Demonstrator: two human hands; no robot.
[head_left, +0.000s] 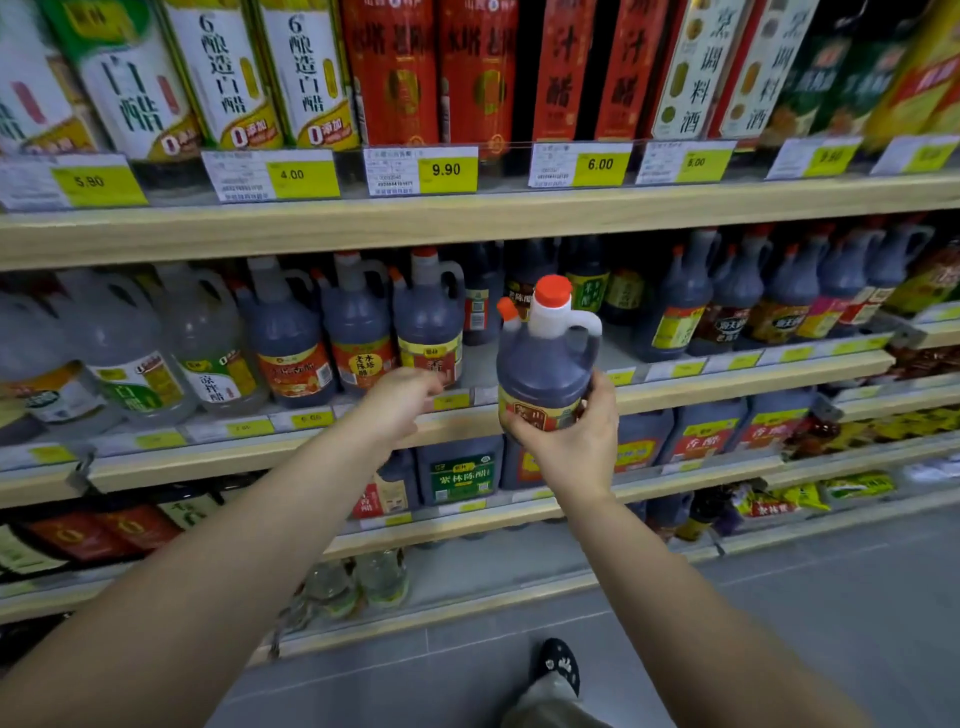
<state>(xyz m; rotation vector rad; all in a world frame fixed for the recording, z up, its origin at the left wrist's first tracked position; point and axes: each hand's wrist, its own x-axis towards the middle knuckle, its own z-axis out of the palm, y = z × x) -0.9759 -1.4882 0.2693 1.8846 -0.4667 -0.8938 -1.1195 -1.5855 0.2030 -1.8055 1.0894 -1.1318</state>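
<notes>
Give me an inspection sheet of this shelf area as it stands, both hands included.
Surface: wooden shelf, stocked along its length.
Job's things: dark bottle with an orange cap, upright, held in front of the shelf.
Clutter: dark jugs and clear jugs in rows; yellow price tags along the edge.
Grippers: right hand grips the dark bottle round its label; left hand reaches to the foot of a yellow-labelled jug, contact unclear.
Cables: nothing seen.
Surroundings: tall bottles on the shelf above, larger jugs below, grey floor, one shoe.
</notes>
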